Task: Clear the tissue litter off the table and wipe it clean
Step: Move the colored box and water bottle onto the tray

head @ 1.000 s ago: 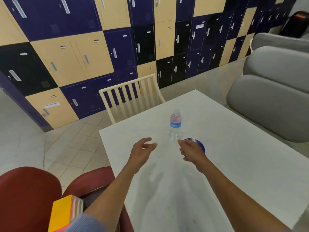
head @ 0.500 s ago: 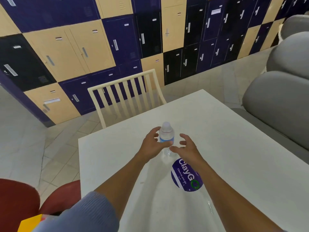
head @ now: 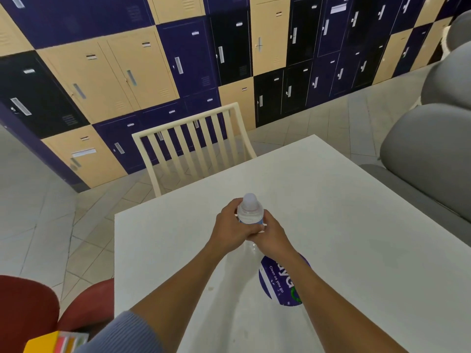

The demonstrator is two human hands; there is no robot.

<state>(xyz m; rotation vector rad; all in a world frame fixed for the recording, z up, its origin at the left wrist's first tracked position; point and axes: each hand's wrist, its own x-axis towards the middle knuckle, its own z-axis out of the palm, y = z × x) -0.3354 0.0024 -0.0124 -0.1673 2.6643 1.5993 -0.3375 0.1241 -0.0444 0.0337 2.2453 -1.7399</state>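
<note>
A clear plastic water bottle [head: 249, 210] with a white cap stands upright on the white table [head: 344, 225]. My left hand [head: 230, 230] wraps round its left side and my right hand [head: 274, 235] wraps round its right side, so both grip the bottle's body below the shoulder. The bottle's lower part is hidden behind my hands. No tissue litter shows on the table. A round purple "Clean as you go" sticker [head: 277, 284] lies on the tabletop under my right forearm.
A cream slatted chair [head: 193, 146] stands at the table's far edge. Grey padded seats [head: 428, 159] sit to the right, a red chair [head: 28, 309] at lower left with a yellow pack [head: 46, 343] beside it. Lockers line the back wall.
Both hands reached forward from apart above the table, closed in on the bottle and now grip it. The view has moved closer and tilted down.
</note>
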